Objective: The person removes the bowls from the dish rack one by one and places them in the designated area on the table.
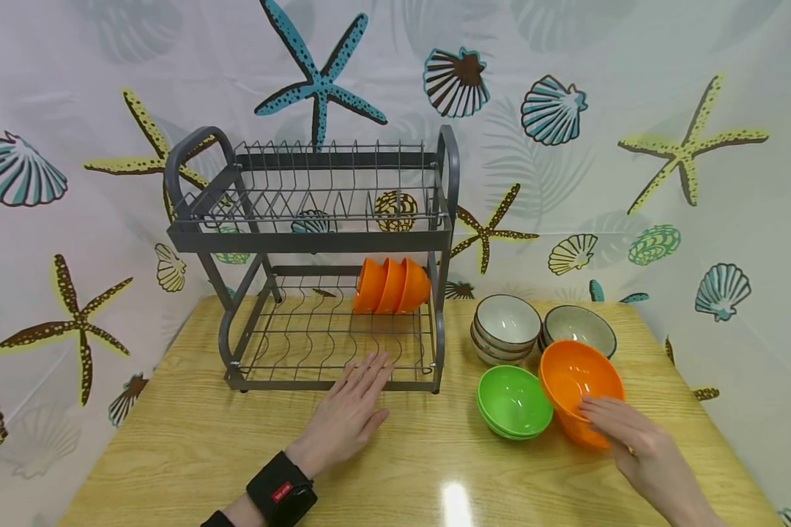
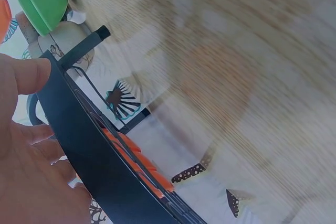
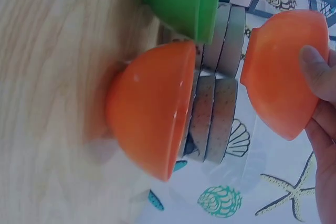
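My right hand (image 1: 649,450) holds an orange bowl (image 1: 583,369) by its near side, tilted and lifted. In the right wrist view the thumb presses on the outside of that bowl (image 3: 283,72); the fingers are partly hidden. Below it, apart, another orange bowl (image 3: 152,108) stands on the table. At the front rail of the dark grey dish rack (image 1: 313,243) is my left hand (image 1: 346,417), its fingers extended and holding nothing. Three orange bowls (image 1: 392,287) stand on edge in a row at the right of the rack's lower tier.
Stacked green bowls (image 1: 514,402) sit left of the orange ones. Behind them are two stacks of pale bowls with dark rims, one on the left (image 1: 507,322) and one on the right (image 1: 580,328). A patterned cloth (image 1: 580,176) hangs behind the wooden table (image 1: 237,446).
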Demonstrator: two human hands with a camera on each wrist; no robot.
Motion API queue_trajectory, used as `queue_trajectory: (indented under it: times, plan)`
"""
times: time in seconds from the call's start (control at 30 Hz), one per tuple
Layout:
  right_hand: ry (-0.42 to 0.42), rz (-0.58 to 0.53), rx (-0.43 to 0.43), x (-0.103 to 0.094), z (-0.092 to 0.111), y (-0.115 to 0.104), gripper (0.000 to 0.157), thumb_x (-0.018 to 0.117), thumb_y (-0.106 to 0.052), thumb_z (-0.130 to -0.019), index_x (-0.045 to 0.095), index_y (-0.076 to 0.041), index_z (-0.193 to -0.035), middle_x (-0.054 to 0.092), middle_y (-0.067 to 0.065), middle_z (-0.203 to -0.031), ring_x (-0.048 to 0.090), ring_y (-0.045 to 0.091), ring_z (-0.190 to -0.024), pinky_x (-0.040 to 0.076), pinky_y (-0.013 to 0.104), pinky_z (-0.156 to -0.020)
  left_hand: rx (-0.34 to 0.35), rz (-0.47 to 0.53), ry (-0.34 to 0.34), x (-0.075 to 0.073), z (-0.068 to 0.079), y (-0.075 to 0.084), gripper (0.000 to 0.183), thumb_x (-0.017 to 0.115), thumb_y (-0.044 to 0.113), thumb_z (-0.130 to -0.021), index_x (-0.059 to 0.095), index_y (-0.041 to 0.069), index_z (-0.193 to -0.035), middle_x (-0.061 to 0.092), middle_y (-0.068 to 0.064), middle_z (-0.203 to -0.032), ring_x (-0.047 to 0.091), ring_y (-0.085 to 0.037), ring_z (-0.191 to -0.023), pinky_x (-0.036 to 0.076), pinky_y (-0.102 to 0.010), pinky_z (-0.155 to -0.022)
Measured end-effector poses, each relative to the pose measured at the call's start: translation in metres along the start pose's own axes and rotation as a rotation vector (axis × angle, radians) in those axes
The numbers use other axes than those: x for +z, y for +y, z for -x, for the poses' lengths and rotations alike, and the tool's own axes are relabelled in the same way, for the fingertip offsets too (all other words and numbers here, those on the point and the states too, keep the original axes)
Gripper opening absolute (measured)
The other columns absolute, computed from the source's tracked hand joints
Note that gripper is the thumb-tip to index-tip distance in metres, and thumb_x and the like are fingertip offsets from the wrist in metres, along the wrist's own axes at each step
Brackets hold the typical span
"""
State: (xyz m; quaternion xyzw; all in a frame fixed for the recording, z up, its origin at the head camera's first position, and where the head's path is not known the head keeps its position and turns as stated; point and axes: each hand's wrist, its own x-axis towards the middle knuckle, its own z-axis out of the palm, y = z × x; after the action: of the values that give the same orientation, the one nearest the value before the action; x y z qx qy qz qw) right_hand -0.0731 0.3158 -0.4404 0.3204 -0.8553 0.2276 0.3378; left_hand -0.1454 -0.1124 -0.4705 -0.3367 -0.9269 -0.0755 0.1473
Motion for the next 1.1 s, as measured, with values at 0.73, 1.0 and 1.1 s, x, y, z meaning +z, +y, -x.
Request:
queue_trajectory:
  times: [0.73,1.0,1.1]
  plan:
    - [0.045,0.041,0.124,0.005,0.044,0.017,0.063,0.040,-0.050,-0.103,0.077,0.001,-0.097,0.072,-0.013,-0.116,0.044,-0.023,-0.126,0.031,-0.002,-0.105,-0.020,0.020,-0.033,-0.002,0.001,0.000,0.070,0.063,0.031,-0.100,0.032,0.009,-0.158,0.027,-0.010,-0.167,0.027,-0.027,-0.155,0.028,-0.051,-0.126]
    - [-0.032,0.107,0.145,0.008,0.051,0.020,0.070,0.030,-0.053,-0.104,0.077,-0.001,-0.097,0.077,0.016,-0.093,0.039,-0.027,-0.123,0.025,-0.003,-0.106,-0.015,0.013,-0.040,-0.004,0.002,0.000,0.068,0.062,0.032,-0.100,0.033,0.008,-0.157,0.028,-0.010,-0.167,0.027,-0.028,-0.155,0.028,-0.051,-0.126]
    - [-0.063,0.115,0.161,0.009,0.054,0.021,0.070,0.030,-0.054,-0.102,0.077,-0.003,-0.099,0.077,0.016,-0.095,0.044,-0.024,-0.119,0.023,-0.004,-0.106,-0.015,0.002,-0.042,-0.005,0.002,0.000,0.068,0.061,0.033,-0.101,0.033,0.008,-0.157,0.028,-0.010,-0.167,0.028,-0.028,-0.155,0.028,-0.052,-0.126]
